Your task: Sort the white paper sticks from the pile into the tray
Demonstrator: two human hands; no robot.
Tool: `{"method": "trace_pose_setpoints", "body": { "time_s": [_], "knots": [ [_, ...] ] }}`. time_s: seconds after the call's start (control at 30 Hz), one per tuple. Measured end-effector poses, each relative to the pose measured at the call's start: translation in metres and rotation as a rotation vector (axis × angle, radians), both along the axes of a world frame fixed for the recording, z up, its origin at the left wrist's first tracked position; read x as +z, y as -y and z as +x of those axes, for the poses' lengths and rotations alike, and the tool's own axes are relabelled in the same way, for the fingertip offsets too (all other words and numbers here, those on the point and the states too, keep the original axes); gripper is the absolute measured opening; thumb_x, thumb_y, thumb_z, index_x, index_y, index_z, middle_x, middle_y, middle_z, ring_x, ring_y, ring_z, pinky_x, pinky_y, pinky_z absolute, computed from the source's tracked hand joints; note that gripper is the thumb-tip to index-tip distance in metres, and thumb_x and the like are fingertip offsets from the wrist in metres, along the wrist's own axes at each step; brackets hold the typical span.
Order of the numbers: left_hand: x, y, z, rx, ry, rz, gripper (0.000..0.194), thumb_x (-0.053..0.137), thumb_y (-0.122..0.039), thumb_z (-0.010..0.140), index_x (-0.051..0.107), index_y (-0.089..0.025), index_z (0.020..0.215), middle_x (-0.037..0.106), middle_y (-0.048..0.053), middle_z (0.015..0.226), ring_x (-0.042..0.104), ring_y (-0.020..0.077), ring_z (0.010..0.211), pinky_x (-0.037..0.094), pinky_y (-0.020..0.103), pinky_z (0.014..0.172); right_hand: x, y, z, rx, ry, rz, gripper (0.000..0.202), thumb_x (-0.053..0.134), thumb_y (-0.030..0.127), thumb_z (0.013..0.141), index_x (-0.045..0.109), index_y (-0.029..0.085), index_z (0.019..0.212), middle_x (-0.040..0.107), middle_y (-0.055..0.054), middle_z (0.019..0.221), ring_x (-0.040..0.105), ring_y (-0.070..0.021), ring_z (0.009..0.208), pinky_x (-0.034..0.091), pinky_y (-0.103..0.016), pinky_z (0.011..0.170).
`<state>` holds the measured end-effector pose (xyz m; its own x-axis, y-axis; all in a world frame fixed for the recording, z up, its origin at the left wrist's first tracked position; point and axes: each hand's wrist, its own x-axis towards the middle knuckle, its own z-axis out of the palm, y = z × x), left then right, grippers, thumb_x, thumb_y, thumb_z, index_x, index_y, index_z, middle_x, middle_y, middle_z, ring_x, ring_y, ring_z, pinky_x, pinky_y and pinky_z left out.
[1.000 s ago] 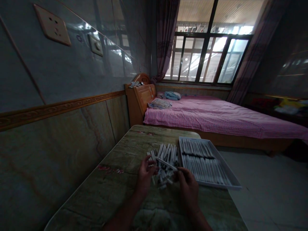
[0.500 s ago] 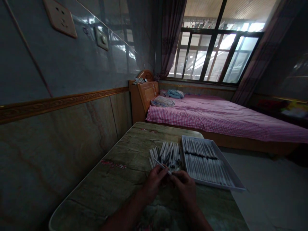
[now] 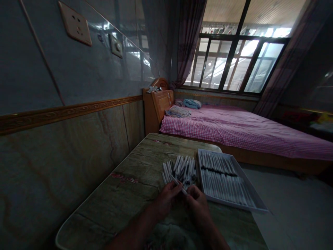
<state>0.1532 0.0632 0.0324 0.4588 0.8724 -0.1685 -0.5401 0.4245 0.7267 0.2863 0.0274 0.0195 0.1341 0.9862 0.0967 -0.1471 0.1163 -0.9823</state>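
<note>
1. Head view, hands: left hand [image 3: 169, 195] and right hand [image 3: 196, 202] are close together over the near side of the table [image 3: 104, 211], just short of the loose pile.
2. Head view, held item: one slim white stick [image 3: 175, 179] (pen-like, too dim to read any marking) is between both hands, tilted, far end up toward the left, near end down toward the right.
3. Head view, left fingers: thumb and forefinger pinch the stick around its middle; can't tell how the other fingers sit, too dark.
4. Head view, right fingers: thumb and fingertips are pressed together at the stick's near end; exact contact is blurred.
5. Head view, pile: loose white sticks [image 3: 184, 166] with some dark parts lie in a rough fan on the table, just beyond the hands and left of the tray.
6. Head view, tray: shallow pale tray [image 3: 249, 183] is right of the pile, holding two rows of similar sticks side by side, a dark band between the rows; its near right corner juts past the table edge.
7. Head view, background: bed [image 3: 229, 130] with pink checked cover beyond the table, wooden headboard [image 3: 157, 104], window [image 3: 235, 64] behind, wall socket [image 3: 75, 26] upper left.
</note>
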Motion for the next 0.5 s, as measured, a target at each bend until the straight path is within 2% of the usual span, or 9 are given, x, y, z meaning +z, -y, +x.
{"method": "trace_pose_setpoints", "body": {
  "time_s": [0.1,0.17,0.27,0.33,0.43,0.5],
  "knots": [
    [0.001,-0.008,-0.003,0.093,0.039,-0.054,0.03,0.083,-0.031,0.065,0.063,-0.017,0.082,0.067,-0.002,0.066,0.064,0.012,0.056,0.05,0.022,0.054,-0.003,-0.001,-0.002,-0.016,-0.066,-0.008,0.038,0.066,0.057,0.068,0.054,0.021,0.074,0.05,0.006,0.054,0.043,-0.0102,0.046,0.035,-0.021,0.045],
    [0.003,-0.015,-0.009,0.183,0.085,-0.098,0.02,0.079,-0.024,0.071,0.064,-0.016,0.082,0.07,-0.001,0.07,0.068,0.0128,0.061,0.052,0.021,0.055,-0.004,0.001,0.0,-0.101,0.002,-0.012,0.036,0.062,0.056,0.073,0.057,0.021,0.077,0.052,0.005,0.058,0.047,-0.0118,0.049,0.038,-0.022,0.047],
    [0.004,-0.026,-0.018,0.3,0.156,-0.139,0.01,0.073,-0.017,0.077,0.064,-0.015,0.079,0.072,0.001,0.072,0.071,0.0159,0.069,0.057,0.024,0.061,-0.004,0.005,0.007,-0.272,0.28,0.047,0.027,0.059,0.047,0.079,0.061,0.02,0.077,0.059,0.001,0.067,0.055,-0.0154,0.062,0.044,-0.024,0.057],
    [0.004,-0.03,-0.021,0.341,0.176,-0.144,0.007,0.07,-0.016,0.08,0.063,-0.015,0.078,0.073,0.002,0.073,0.073,0.0178,0.072,0.059,0.027,0.065,-0.006,0.006,0.012,-0.317,0.453,0.136,0.022,0.057,0.041,0.083,0.063,0.02,0.08,0.063,-0.001,0.073,0.059,-0.0169,0.07,0.046,-0.025,0.065],
    [0.002,-0.033,-0.021,0.379,0.172,-0.144,0.007,0.069,-0.015,0.081,0.063,-0.014,0.077,0.073,0.003,0.072,0.073,0.0184,0.072,0.06,0.026,0.064,-0.01,0.007,0.012,-0.26,0.688,0.263,0.018,0.051,0.031,0.088,0.066,0.021,0.09,0.065,-0.003,0.085,0.062,-0.0172,0.08,0.047,-0.026,0.074],
    [0.003,-0.033,-0.019,0.395,0.166,-0.149,0.008,0.068,-0.014,0.081,0.063,-0.014,0.076,0.073,0.003,0.071,0.073,0.0181,0.071,0.06,0.026,0.063,-0.009,0.007,0.006,-0.212,0.877,0.281,0.02,0.048,0.024,0.089,0.068,0.023,0.095,0.066,-0.004,0.091,0.063,-0.0163,0.082,0.046,-0.024,0.074]
  ]
}}
